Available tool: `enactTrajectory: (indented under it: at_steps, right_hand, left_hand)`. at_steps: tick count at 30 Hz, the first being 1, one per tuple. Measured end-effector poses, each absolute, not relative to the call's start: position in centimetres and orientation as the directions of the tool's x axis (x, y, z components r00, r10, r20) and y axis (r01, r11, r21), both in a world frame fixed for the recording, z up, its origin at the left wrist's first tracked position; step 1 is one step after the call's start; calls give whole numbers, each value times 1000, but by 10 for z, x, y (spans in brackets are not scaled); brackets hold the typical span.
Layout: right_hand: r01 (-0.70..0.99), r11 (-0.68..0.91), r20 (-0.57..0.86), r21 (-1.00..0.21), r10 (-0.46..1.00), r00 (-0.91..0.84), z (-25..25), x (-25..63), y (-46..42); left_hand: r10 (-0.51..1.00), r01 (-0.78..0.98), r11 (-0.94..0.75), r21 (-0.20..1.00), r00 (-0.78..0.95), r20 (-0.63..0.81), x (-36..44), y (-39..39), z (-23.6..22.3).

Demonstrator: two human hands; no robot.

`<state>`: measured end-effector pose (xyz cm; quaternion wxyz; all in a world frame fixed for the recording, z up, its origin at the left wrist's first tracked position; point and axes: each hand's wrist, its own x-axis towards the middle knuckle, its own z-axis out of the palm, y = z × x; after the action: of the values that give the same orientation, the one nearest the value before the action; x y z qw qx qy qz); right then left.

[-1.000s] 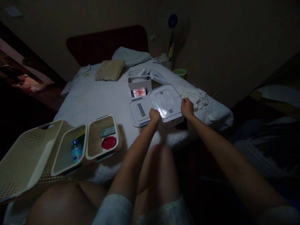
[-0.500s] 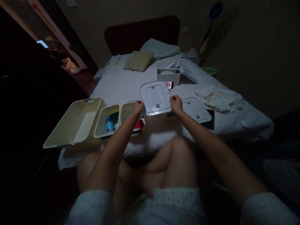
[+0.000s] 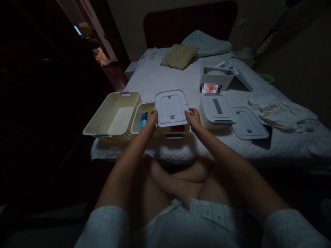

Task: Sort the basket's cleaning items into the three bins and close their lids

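A pale plastic lid is held level by its two sides between my hands. My left hand grips its left edge, and my right hand pinches the right edge. Directly beneath the lid stands a storage box, mostly covered from sight, with something red showing at its front. Whether the lid touches the box rim I cannot tell. Just left of it, an open bin holds a blue-capped bottle. To the right of my right hand is a lidded box.
A large cream basket stands at the far left of the bed. On the right lie another lid over a dark flat object and a crumpled cloth. Farther back are a divided box and a cushion.
My view has turned left-to-right, shifting the scene. The lid in my hands is now over the box with the red item, which it stood beside before. The lidded box on the right has come into sight.
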<state>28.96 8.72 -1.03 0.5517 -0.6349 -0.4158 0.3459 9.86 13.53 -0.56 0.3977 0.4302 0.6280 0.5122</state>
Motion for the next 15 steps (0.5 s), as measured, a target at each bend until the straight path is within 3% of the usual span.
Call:
enactTrajectory:
  at_steps: [6,15]
  right_hand:
    - [42,-47,-25,-998,913,408,-9,279,78]
    - [-135,-80,-120,-988,939,322,-6,282,61]
  left_hand:
    - [918,72,172,982,-375,-133,95,124,-14]
    - [929,-25,78,997,-361,-82,102,126,-18]
